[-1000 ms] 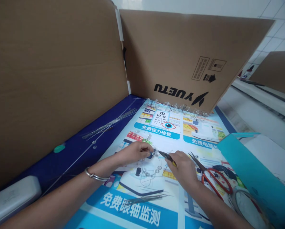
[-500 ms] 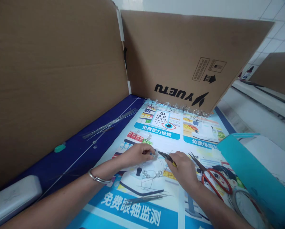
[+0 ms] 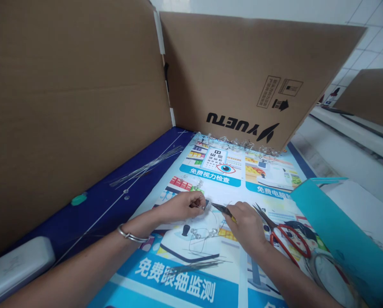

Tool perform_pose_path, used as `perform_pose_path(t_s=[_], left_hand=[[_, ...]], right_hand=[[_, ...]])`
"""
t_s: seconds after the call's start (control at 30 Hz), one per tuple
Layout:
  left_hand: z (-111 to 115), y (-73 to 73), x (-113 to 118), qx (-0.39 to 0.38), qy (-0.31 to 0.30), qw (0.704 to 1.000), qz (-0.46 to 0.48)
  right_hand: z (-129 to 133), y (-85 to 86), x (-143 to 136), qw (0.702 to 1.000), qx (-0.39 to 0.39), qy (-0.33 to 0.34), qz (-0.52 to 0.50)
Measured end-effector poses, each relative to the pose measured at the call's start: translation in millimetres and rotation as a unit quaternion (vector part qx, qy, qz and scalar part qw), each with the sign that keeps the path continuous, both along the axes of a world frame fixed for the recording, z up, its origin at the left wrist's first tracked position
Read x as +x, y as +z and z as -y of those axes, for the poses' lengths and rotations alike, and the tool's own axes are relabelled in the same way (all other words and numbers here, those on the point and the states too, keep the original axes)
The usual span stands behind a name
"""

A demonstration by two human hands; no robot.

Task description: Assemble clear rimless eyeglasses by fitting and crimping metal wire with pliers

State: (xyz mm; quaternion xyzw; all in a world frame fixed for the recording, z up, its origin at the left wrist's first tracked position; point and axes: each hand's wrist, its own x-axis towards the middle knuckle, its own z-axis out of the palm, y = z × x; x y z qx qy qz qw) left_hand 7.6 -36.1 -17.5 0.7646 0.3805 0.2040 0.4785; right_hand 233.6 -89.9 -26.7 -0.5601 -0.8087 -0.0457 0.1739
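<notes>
My left hand is closed in a pinch on a fine wire with clear beads, whose held end is partly hidden by the fingers. To its right, my right hand grips pliers with dark pointed jaws and a yellow handle; the jaw tips point at the left fingertips, a small gap apart. Below and between the hands lie clear beads on thin curved wire. Closer to me rests a bundle of cut wires on the printed sheet.
Red-handled scissors and a roll of clear tape lie right of my right arm, beside a teal folder. Cardboard panels stand behind and left. More wires, a green lump and a white case are left.
My left fingers have turned slightly and curled in closer around the wire. The pliers stay in my right hand, almost unmoved. The whole view has shifted a little.
</notes>
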Motion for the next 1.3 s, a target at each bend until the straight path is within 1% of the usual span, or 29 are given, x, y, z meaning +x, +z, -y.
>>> perform_pose_path(t_s=[0.17, 0.33, 0.47, 0.57, 0.67, 0.77, 0.93, 1.1, 1.3], left_hand=[[0, 4.3, 0, -0.011, 0.005, 1.0, -0.001], [2, 9.8, 0, -0.032, 0.006, 0.999, 0.008], [1, 8.1, 0, -0.052, 0.005, 0.998, 0.024], [0, 5.2, 0, -0.072, 0.002, 0.997, 0.036], [0, 5.3, 1, -0.094, 0.004, 0.994, 0.055], [1, 9.7, -1, -0.115, -0.011, 0.991, 0.065], [0, 16.0, -4, -0.114, -0.042, 0.99, 0.066], [-2, 12.7, -6, -0.129, -0.053, 0.988, 0.062], [1, 12.1, -5, -0.129, -0.032, 0.99, 0.054]], right_hand=[[0, 0.1, -1, 1.0, 0.003, 0.011, 0.01], [0, -1.7, -1, 1.0, -0.014, 0.004, -0.016], [0, -1.6, -1, 0.999, -0.036, 0.0, -0.035], [0, -1.1, -2, 0.998, -0.04, 0.001, -0.041], [0, -0.6, -2, 0.998, -0.044, 0.003, -0.044], [-1, -0.4, -2, 0.997, -0.054, 0.0, -0.051], [-1, -0.2, -1, 0.997, -0.059, -0.002, -0.055], [-1, 0.9, -2, 0.996, -0.069, -0.001, -0.049], [-1, 1.3, -2, 0.997, -0.068, -0.002, -0.038]])
